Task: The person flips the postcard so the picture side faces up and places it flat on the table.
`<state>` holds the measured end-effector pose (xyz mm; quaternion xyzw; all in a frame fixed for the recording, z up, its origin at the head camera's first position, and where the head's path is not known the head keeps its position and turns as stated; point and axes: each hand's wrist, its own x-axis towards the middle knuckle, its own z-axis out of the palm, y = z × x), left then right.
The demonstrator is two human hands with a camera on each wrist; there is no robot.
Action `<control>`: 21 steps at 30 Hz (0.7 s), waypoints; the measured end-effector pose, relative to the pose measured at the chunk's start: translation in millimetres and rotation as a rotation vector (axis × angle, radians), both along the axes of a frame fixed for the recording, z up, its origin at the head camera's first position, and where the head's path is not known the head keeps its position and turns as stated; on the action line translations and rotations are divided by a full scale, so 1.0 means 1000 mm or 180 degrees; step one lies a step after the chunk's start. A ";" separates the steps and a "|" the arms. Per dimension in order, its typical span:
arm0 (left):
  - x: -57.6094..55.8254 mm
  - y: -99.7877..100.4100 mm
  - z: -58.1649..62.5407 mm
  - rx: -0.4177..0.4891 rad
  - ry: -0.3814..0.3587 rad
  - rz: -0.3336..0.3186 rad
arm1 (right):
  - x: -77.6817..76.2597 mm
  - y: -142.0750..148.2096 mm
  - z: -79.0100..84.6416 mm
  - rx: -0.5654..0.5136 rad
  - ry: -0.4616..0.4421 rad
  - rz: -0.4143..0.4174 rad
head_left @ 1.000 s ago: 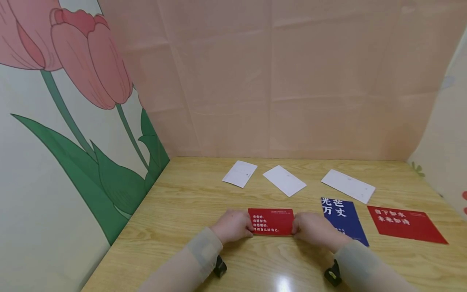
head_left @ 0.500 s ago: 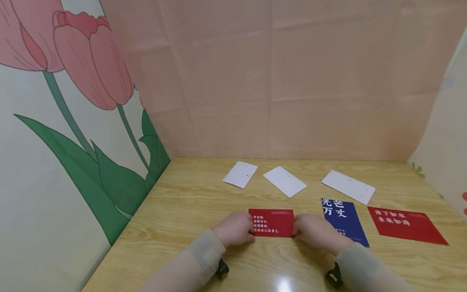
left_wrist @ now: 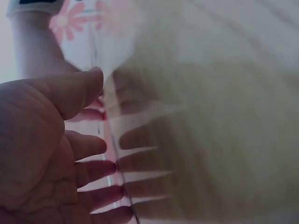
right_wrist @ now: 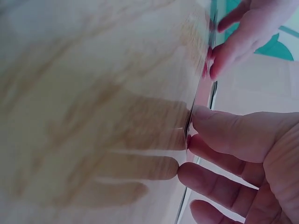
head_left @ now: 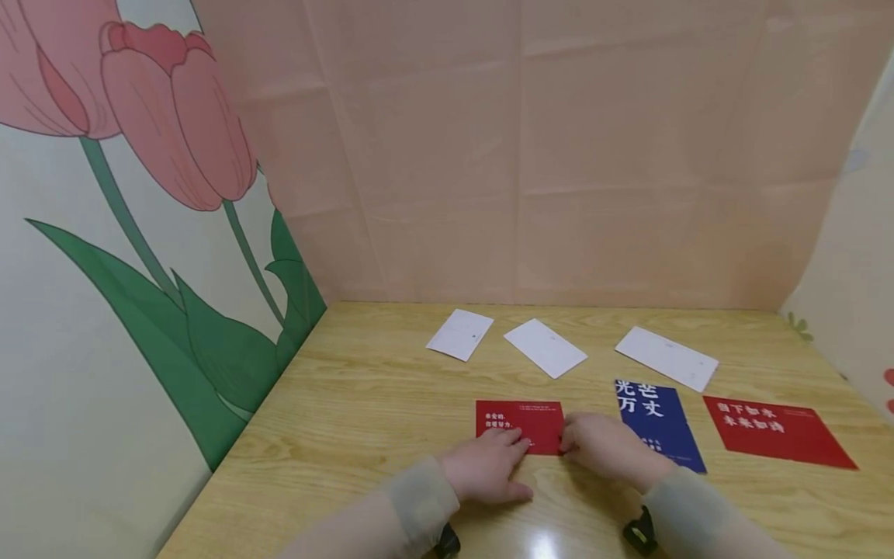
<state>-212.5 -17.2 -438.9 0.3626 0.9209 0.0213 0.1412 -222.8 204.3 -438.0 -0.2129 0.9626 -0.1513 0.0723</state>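
Observation:
A red card (head_left: pixel 541 419) with white Chinese writing lies flat on the wooden table in the head view. My left hand (head_left: pixel 485 470) rests over its lower left part, fingers spread and straight, thumb apart on the table; it covers some of the writing. At the card's right edge, my right hand (head_left: pixel 604 442) pinches the near corner. In the right wrist view, the thumb and forefinger of the right hand (right_wrist: pixel 247 154) meet at the card's edge. The left wrist view shows the left hand (left_wrist: pixel 46 144) with fingertips at the tabletop.
A blue card (head_left: pixel 660 423) with white writing lies beside my right hand, and another red card (head_left: pixel 782 435) lies farther right. Three white cards lie in the back row: left (head_left: pixel 461 335), middle (head_left: pixel 546 347) and right (head_left: pixel 667 359). A pink cloth (head_left: pixel 517 155) hangs behind the table.
My left hand has let go of the card's left edge and moved right and nearer, its fingers now spread over the card's lower left. The right hand and the card stay in place.

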 end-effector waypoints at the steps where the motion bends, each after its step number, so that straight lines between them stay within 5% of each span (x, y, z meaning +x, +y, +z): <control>1: 0.002 0.002 0.000 -0.0002 -0.0010 0.0025 | 0.000 0.000 0.000 0.0000 -0.0005 -0.0012; 21: 0.003 0.008 -0.003 -0.0036 -0.0048 0.0125 | -0.001 -0.004 0.000 0.0104 -0.0038 -0.0009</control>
